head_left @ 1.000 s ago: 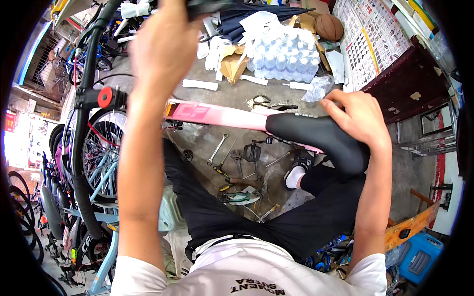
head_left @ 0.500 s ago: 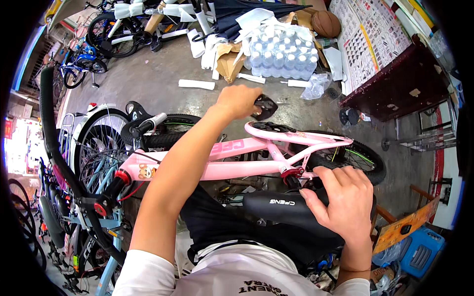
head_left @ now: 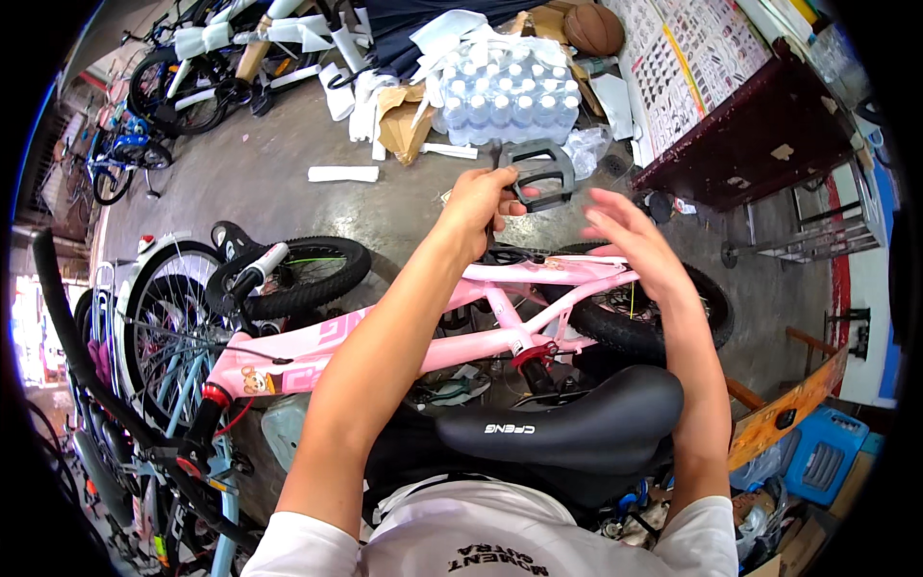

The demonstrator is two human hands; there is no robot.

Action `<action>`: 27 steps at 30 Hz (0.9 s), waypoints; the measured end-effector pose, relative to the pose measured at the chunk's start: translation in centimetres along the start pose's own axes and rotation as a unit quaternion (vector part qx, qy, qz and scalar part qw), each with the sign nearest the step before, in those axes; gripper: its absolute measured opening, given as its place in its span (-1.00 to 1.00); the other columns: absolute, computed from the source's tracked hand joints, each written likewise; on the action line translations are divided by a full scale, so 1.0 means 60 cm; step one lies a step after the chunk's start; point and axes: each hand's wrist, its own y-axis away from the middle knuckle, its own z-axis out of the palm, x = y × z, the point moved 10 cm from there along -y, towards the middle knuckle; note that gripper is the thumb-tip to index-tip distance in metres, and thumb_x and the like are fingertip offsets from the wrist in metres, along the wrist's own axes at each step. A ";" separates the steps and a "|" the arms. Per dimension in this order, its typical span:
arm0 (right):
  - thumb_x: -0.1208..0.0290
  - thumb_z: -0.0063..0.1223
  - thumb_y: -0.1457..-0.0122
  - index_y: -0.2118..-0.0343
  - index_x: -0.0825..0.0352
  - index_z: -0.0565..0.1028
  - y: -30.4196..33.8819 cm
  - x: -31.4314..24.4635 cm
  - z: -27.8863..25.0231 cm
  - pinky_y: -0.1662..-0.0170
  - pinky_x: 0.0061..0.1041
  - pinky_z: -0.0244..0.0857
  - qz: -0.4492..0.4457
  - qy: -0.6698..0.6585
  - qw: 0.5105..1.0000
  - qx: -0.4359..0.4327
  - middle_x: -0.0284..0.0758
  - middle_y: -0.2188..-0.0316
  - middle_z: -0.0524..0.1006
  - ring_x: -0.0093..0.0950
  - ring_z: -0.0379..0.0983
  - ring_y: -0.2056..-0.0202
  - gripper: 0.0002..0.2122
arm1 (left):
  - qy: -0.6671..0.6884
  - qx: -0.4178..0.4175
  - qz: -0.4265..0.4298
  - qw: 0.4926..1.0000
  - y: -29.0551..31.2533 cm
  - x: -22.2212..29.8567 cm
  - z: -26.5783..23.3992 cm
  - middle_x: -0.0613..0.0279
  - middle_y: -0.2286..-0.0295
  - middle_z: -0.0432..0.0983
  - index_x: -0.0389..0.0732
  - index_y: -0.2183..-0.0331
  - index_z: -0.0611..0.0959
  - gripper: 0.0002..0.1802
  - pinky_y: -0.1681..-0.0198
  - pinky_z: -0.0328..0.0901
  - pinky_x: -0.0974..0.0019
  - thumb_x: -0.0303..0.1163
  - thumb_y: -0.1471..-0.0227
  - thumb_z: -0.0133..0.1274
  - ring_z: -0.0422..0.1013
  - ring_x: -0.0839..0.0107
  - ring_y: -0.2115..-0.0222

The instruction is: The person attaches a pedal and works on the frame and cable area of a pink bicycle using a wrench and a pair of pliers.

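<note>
While the left hand (head_left: 473,210) reached out over the pink bicycle frame (head_left: 461,348), its fingers were curled closed on the inner edge of a black pedal (head_left: 544,176), the thumb laid along the near side. A dark bar (head_left: 496,152) stood up just past that thumb; whether the fingers pressed on it too could not be told. The pedal itself sat immediately to the right of those fingers, its open cage facing up.

Right of the pedal and apart from it was the right hand (head_left: 642,240), its slightly blurred fingers loosely spread, with nothing between them, and the tips directed toward the cage. Below both sets of fingers, on the wearer's side, ran the frame, and nearer still lay the black saddle (head_left: 567,423). A wheel (head_left: 719,313) with a thick black tyre showed just beneath the right fingers, partly behind the forearm. Well to the left of the left fingers, the black handlebar (head_left: 73,335) curved down.

Beyond the left fingers, a pack of clear bottles (head_left: 510,106) rested on the floor, with a brown basketball (head_left: 593,29) farther off. Left of the pack, a white strip (head_left: 343,174) lay flat. Right of the right fingers stood a dark red panel (head_left: 745,139).
</note>
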 end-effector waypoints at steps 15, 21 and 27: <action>0.52 0.05 -0.17 -0.10 0.41 0.26 -0.107 0.068 -0.005 0.22 -0.37 0.53 -0.010 -0.227 0.969 0.095 -0.27 0.14 0.47 -0.46 0.48 0.21 -0.58 | -0.422 0.115 0.198 0.877 -0.042 0.033 0.027 0.11 0.44 0.58 -0.36 0.26 0.64 -0.54 0.34 0.32 0.22 -0.09 -0.07 0.12 0.48 0.26 0.45; 0.48 0.06 -0.19 -0.05 0.34 0.35 -0.132 0.079 0.010 0.27 -0.43 0.49 0.022 -0.193 0.978 0.079 -0.34 0.21 0.51 -0.50 0.48 0.26 -0.64 | -0.513 0.199 0.222 0.805 -0.031 0.084 0.023 -0.13 0.43 0.59 -0.29 0.27 0.67 -0.64 0.24 0.34 0.08 -0.18 -0.05 0.09 0.53 0.00 0.33; 0.45 0.11 -0.15 0.00 0.34 0.40 -0.123 0.017 -0.106 0.24 -0.44 0.44 -0.056 -0.194 0.957 0.206 -0.33 0.21 0.54 -0.50 0.50 0.23 -0.66 | -0.547 0.203 0.234 0.778 0.000 0.087 0.020 -0.03 0.52 0.59 -0.21 0.34 0.69 -0.67 0.32 0.35 0.04 -0.13 0.02 0.17 0.52 -0.01 0.39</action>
